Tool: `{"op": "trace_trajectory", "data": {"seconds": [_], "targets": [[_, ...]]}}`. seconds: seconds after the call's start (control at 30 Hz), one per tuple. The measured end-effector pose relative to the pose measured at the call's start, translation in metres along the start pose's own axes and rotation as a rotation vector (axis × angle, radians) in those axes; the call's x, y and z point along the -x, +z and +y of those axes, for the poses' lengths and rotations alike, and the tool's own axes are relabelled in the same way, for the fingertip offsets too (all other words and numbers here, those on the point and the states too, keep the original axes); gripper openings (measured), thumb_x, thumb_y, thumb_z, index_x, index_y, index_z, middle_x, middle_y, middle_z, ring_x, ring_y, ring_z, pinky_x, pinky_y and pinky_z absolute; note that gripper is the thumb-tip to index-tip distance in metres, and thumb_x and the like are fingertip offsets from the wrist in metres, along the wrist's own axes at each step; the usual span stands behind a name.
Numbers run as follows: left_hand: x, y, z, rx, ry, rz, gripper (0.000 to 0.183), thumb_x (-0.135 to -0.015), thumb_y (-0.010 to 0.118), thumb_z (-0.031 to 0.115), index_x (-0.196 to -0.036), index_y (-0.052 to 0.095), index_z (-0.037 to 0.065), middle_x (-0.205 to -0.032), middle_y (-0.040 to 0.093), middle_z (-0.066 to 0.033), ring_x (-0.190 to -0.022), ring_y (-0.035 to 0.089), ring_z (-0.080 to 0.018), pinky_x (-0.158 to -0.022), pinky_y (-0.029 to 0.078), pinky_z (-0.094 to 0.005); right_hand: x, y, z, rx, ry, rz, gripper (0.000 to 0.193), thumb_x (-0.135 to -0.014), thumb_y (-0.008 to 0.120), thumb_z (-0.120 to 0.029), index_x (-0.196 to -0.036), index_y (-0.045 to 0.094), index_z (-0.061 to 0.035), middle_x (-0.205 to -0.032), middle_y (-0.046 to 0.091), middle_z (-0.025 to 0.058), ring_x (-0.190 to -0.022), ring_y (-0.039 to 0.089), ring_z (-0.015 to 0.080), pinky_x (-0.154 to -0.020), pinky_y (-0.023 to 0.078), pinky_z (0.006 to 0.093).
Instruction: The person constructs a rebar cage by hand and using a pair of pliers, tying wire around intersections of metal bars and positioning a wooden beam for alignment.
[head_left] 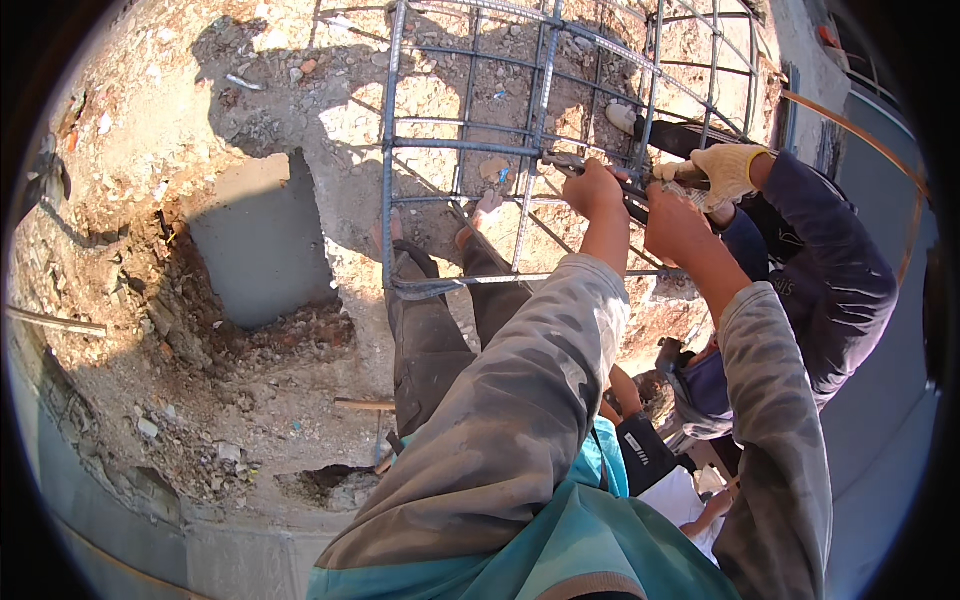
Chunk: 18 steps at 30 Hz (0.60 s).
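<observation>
A cage of steel reinforcing bars (540, 150) stands in front of me, its long bars crossed by square hoops. My left hand (597, 190) is closed around a metal tool that looks like pincers (562, 162), whose jaw end lies against a crossing of bars. Close by on the right, my right hand (678, 228) is also closed; dark handles or bars show between the two hands, but what it grips is hidden. Just beyond it, a co-worker's hand in a pale knitted glove (727, 172) holds something at the same part of the cage.
The co-worker in a dark sleeve (835, 270) crouches at the right, and another person's arm (625, 392) shows below. To the left, a grey concrete block (262, 240) sits in a dug hollow. Rubble (230, 455) and wooden sticks (365, 404) lie around my bare feet.
</observation>
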<state>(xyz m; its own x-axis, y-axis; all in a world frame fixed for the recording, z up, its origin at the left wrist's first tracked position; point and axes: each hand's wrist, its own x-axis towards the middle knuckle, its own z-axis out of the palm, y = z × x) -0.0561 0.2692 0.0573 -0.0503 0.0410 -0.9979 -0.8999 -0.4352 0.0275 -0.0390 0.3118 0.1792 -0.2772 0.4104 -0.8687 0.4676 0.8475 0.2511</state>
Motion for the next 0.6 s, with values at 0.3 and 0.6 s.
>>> {"op": "trace_trajectory", "data": {"seconds": [0.3,0.6], "targets": [[0.045,-0.163,0.02,-1.124,0.455,-0.093,0.044,-0.088,0.051,0.031,-0.104,0.043,-0.009,-0.092,0.06,-0.036,-0.089,0.06,-0.0484,-0.081,0.046,-0.0511,0.076,0.159,-0.048,-1.141,-0.073,-0.49,0.032,-0.079,0.06,-0.012,-0.104,0.054,0.0064,-0.084,0.065,0.0188,-0.08,0.065,0.0303,-0.073,0.05,0.0388],[0.126,-0.296,0.07,-0.65,0.584,-0.172,0.028,-0.097,0.04,0.02,-0.1,0.052,-0.005,-0.077,0.062,-0.0145,-0.064,0.066,-0.0206,-0.055,0.052,-0.0324,0.132,0.147,-0.104,-0.724,-0.777,-0.268,0.074,-0.076,0.06,-0.007,-0.141,0.026,0.0044,-0.127,0.048,0.0283,-0.115,0.051,0.0429,-0.098,0.042,0.0457]]}}
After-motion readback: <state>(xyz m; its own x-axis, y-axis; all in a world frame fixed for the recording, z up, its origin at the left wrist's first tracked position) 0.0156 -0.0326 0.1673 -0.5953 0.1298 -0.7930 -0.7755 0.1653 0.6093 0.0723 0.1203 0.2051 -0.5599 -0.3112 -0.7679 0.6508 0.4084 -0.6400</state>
